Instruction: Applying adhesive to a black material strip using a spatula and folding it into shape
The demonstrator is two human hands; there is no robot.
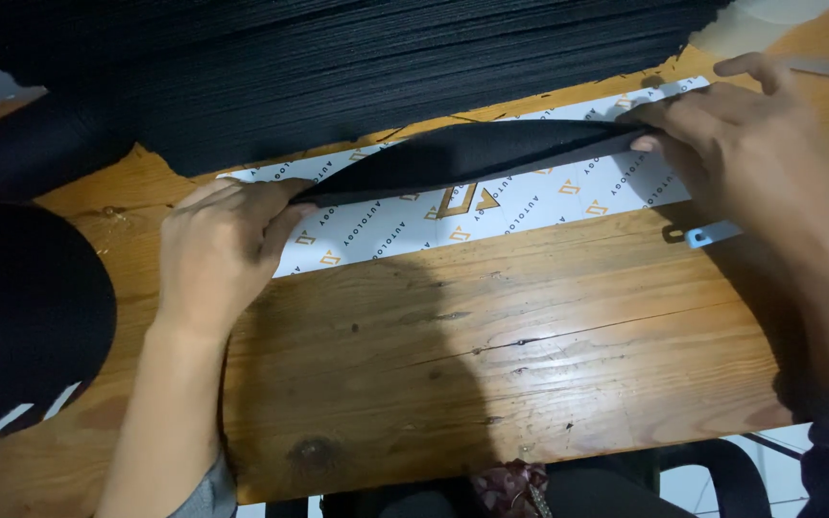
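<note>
A long black fabric strip bows upward over a white printed paper strip that lies across the wooden table. My left hand pinches the strip's left end, fingers pressed to the paper. My right hand grips the strip's right end near the table's far right. The strip arches between both hands.
A large pile of black ribbed fabric fills the back of the table. A dark fabric roll and a black rounded bundle sit at left. A small pale blue metal tab lies under my right hand.
</note>
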